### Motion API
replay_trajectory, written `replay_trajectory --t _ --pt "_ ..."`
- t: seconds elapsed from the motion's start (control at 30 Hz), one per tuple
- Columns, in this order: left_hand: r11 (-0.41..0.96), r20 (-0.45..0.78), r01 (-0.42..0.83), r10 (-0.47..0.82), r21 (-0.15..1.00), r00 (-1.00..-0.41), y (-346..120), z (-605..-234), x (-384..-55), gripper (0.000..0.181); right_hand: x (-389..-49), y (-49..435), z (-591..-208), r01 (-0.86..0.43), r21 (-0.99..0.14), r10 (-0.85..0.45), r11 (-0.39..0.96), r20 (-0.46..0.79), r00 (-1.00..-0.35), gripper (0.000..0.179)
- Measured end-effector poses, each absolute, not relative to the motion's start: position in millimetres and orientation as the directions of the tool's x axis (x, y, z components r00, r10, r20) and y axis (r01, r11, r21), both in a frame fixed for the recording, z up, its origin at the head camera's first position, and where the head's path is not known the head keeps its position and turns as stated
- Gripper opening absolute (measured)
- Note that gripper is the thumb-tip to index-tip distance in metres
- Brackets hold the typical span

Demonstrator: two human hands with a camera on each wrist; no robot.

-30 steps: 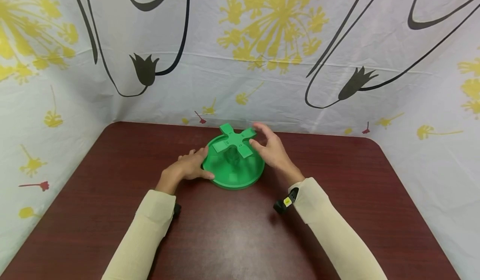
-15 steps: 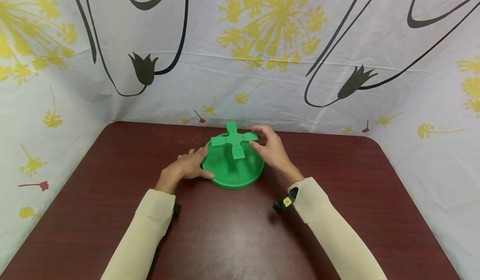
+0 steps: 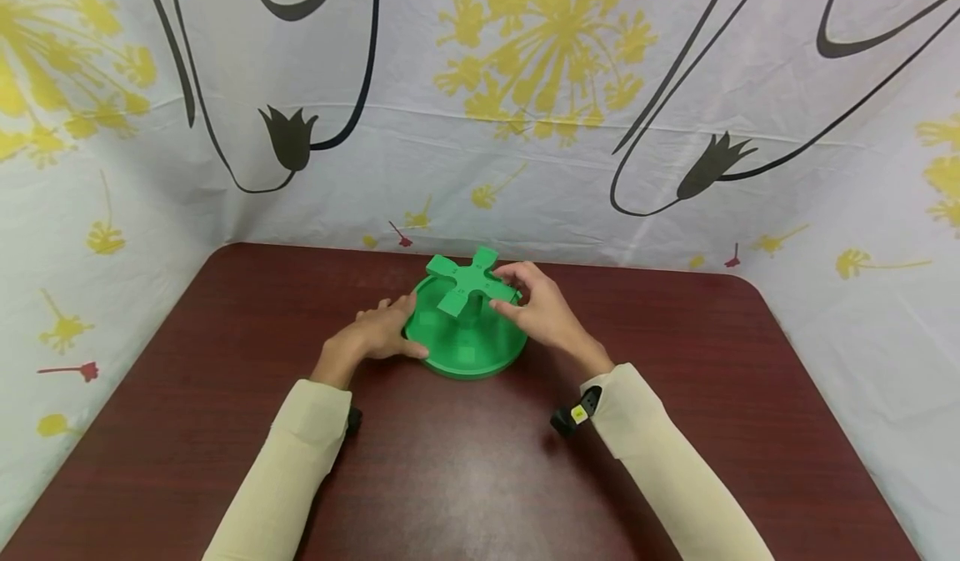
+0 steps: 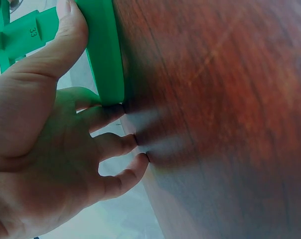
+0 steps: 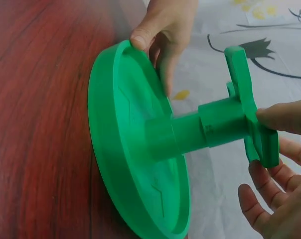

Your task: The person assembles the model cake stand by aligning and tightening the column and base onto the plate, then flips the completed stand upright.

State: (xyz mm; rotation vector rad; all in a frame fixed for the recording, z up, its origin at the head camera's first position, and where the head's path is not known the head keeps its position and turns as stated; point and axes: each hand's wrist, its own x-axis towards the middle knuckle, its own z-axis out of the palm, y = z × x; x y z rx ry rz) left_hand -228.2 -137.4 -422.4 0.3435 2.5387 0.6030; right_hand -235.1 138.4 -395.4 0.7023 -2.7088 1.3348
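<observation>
A green round tray-like base (image 3: 468,361) with a raised rim lies on the table's far middle. From its centre rises a green post (image 5: 190,132), carrying a green four-armed cross (image 3: 471,278) with small numbers on its arms. My left hand (image 3: 377,333) holds the base's left edge, thumb on the rim and fingers around the outer side. At the cross's right arm, my right hand (image 3: 549,315) pinches it between thumb and fingers. The right wrist view shows the thumb (image 5: 285,117) on the cross, the fingers partly behind it.
The dark red-brown wooden table (image 3: 465,478) spreads out around the base. A white cloth (image 3: 570,194) with yellow flowers and dark stems hangs behind and along both sides. Black wrist cameras (image 3: 573,415) are strapped on under the sleeves.
The cross has turned on its post, its arms now pointing in different directions. My right hand has closed in on one arm and dropped slightly. My left hand has stayed on the rim.
</observation>
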Motion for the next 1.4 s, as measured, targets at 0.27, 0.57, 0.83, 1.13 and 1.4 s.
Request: replay_trajectory --t 0.27,0.57,0.83,1.13,1.4 --pt "0.870 -0.421 0.119 0.347 0.479 -0.838 -137 -423 -228 0.102 -230 133 -396 -0.424 -0.714 -0.392 0.557 0.224 -0.892 0.042" --pt "0.871 -0.421 0.117 0.343 0.476 -0.839 -138 -423 -229 0.103 -241 137 -393 -0.351 -0.801 -0.270 0.485 0.245 -0.931 0.045" --pt "0.870 -0.420 0.123 0.349 0.478 -0.838 -138 -423 -228 0.102 -250 139 -396 -0.275 -0.885 -0.383 0.375 0.123 -0.916 0.053" --pt "0.872 -0.416 0.130 0.351 0.473 -0.839 -138 -423 -228 0.103 -252 140 -399 -0.298 -0.862 -0.324 0.409 0.169 -0.931 0.047" --pt "0.875 -0.425 0.126 0.348 0.468 -0.836 -138 -424 -230 0.103 -250 142 -397 -0.297 -0.834 -0.270 0.466 0.186 -0.945 0.040"
